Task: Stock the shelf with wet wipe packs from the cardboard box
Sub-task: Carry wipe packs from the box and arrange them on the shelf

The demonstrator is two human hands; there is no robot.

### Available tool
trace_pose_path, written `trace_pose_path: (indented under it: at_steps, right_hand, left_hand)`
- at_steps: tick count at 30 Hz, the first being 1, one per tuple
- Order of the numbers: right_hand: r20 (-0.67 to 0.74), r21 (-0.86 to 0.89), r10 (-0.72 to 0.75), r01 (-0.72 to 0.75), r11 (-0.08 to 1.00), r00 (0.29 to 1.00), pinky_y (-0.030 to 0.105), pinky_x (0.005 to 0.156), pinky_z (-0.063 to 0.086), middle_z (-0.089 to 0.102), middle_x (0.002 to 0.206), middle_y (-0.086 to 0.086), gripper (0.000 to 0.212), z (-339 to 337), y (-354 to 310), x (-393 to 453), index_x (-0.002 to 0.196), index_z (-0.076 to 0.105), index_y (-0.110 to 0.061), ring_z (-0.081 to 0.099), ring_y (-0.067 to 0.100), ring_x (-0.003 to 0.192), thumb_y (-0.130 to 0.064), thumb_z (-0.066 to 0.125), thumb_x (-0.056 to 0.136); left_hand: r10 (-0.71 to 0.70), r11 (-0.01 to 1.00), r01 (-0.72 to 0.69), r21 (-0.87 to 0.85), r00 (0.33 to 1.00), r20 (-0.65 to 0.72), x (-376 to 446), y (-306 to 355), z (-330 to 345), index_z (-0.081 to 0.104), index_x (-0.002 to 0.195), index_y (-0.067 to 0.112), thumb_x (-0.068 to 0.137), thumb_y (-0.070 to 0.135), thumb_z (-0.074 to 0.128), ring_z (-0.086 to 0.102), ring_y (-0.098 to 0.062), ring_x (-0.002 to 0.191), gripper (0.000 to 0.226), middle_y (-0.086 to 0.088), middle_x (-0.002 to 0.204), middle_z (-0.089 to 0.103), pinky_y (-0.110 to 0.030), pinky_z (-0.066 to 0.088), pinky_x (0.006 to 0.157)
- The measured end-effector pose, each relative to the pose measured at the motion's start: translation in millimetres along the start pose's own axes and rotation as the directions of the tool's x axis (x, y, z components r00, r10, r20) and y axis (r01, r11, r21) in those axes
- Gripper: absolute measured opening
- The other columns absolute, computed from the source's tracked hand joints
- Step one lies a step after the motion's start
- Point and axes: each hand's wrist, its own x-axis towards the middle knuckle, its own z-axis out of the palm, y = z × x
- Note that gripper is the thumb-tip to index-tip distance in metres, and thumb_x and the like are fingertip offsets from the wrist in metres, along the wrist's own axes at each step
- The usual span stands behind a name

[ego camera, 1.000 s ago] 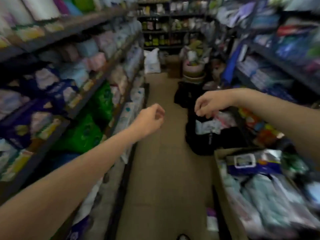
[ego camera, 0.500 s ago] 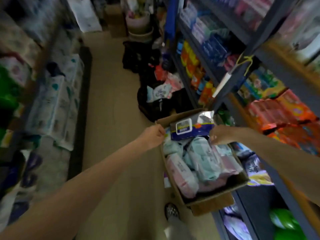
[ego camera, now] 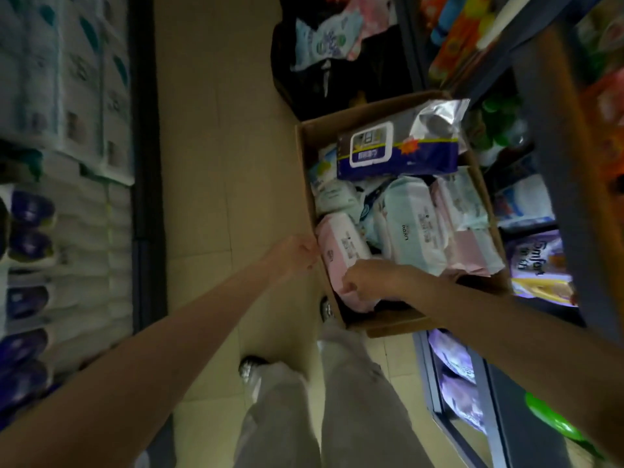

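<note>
View from the head camera, looking down a shop aisle. An open cardboard box [ego camera: 305,184] stood on the tiled floor [ego camera: 219,163] at the right of the aisle, just beside the right-hand shelf [ego camera: 560,204], and was filled with wet wipe packs. A pink pack [ego camera: 341,244] lay at the near left of the box, pale blue-green packs [ego camera: 410,224] lay in the middle, and a large dark blue pack [ego camera: 398,153] with a white flip lid lay across the far end. The right hand [ego camera: 368,278] was inside the box at the near end of the pink pack, its fingers curled down onto the pack's edge, gripping it. The left hand [ego camera: 293,255] was at the near left rim of the box, touching the cardboard beside the pink pack; whether its curled fingers clasped the rim could not be told. The left-hand shelf [ego camera: 67,130] held white paper-roll multipacks. The person's grey trousers [ego camera: 354,400] and one shoe [ego camera: 250,366] appeared below the arms.
</note>
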Motion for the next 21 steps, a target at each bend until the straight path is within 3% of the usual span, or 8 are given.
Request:
trace_pose_path:
  at_steps: [2,4,7,10,13,15,19,21]
  right_hand:
    - [-0.044,-0.156,-0.005,-0.002,0.988,0.999,0.031,0.073,0.043,0.060,0.112,0.012,0.025,16.9,-7.7,9.3,0.112,0.060,-0.010,0.059,0.030,0.097,-0.016,0.045,0.092]
    - [-0.108,-0.271,-0.006,-0.024,0.962,0.994,0.033,0.073,0.044,0.060,0.114,0.015,0.027,26.7,-18.4,14.3,0.114,0.058,-0.003,0.060,0.030,0.098,-0.009,0.041,0.094]
    - [-0.104,-0.271,0.029,-0.056,0.961,0.994,0.033,0.078,0.046,0.058,0.118,0.016,0.028,10.1,-24.8,13.6,0.117,0.055,-0.001,0.059,0.032,0.105,-0.005,0.047,0.090]
    - [-0.098,-0.259,0.027,-0.051,0.965,0.995,0.028,0.065,0.045,0.058,0.105,0.011,0.024,-58.2,-16.9,1.6,0.111,0.056,-0.007,0.060,0.026,0.099,-0.001,0.045,0.090]
    - [-0.063,-0.231,0.013,-0.027,0.972,0.998,0.022,0.049,0.041,0.057,0.072,0.003,0.009,-142.5,-29.2,-21.8,0.081,0.054,-0.011,0.057,0.013,0.057,-0.006,0.053,0.088]
    - [-0.013,-0.286,-0.045,0.039,0.957,0.999,0.024,0.050,0.042,0.055,0.065,0.000,0.011,-185.5,-65.0,-41.6,0.077,0.053,-0.012,0.052,0.010,0.049,-0.008,0.057,0.087]
    - [-0.060,-0.488,-0.189,0.137,0.862,0.980,0.030,0.061,0.046,0.056,0.067,-0.001,0.013,-244.7,-162.8,-77.4,0.074,0.054,-0.015,0.057,0.019,0.063,-0.009,0.058,0.084]
    - [-0.121,-0.592,-0.311,0.183,0.785,0.943,0.035,0.072,0.052,0.064,0.079,0.005,0.008,-266.9,-218.8,-90.0,0.077,0.057,-0.017,0.063,0.026,0.079,-0.010,0.059,0.082]
  left_hand:
    - [-0.006,1.000,0.006,0.003,1.000,-0.007,3.0,-2.4,-0.9,0.048,0.068,0.022,0.095,0.004,0.042,0.050,-0.003,0.058,0.033,0.005,0.068,0.050,-0.013,0.041,0.056]
    - [0.055,0.995,-0.054,0.085,0.998,-0.009,3.1,-6.5,-1.9,0.047,0.066,0.018,0.094,0.000,0.041,0.051,0.003,0.044,0.033,0.001,0.067,0.049,-0.008,0.039,0.045]
    - [0.019,1.000,-0.019,0.022,1.000,-0.004,1.1,-13.0,-4.5,0.051,0.069,0.016,0.093,0.002,0.043,0.053,0.000,0.050,0.029,-0.002,0.071,0.052,-0.002,0.036,0.039]
    - [0.016,1.000,-0.016,0.001,0.999,-0.041,-6.2,-12.7,-22.5,0.058,0.109,0.001,0.094,0.001,0.044,0.059,-0.022,0.087,0.020,-0.018,0.111,0.060,-0.005,0.039,0.056]
    - [0.076,0.997,-0.075,0.022,0.994,-0.080,-17.9,-10.1,-46.3,0.032,0.139,0.001,0.092,0.008,0.053,0.050,-0.027,0.118,0.052,-0.014,0.140,0.043,-0.013,0.035,0.077]
    - [0.135,0.991,-0.130,0.043,0.983,-0.122,-34.4,-8.9,-66.0,0.018,0.144,0.004,0.087,0.012,0.062,0.042,-0.028,0.128,0.073,-0.013,0.148,0.032,-0.020,0.035,0.092]
    - [0.261,0.945,-0.184,0.271,0.922,-0.285,-82.3,-20.4,-101.4,0.000,0.148,0.006,0.085,0.030,0.064,0.019,-0.018,0.143,0.093,-0.006,0.156,0.012,-0.023,0.008,0.104]
    - [0.321,0.924,-0.191,0.333,0.860,-0.397,-113.1,-36.2,-121.7,-0.005,0.147,0.007,0.084,0.037,0.064,0.015,-0.015,0.144,0.098,-0.002,0.157,0.007,-0.024,0.005,0.105]
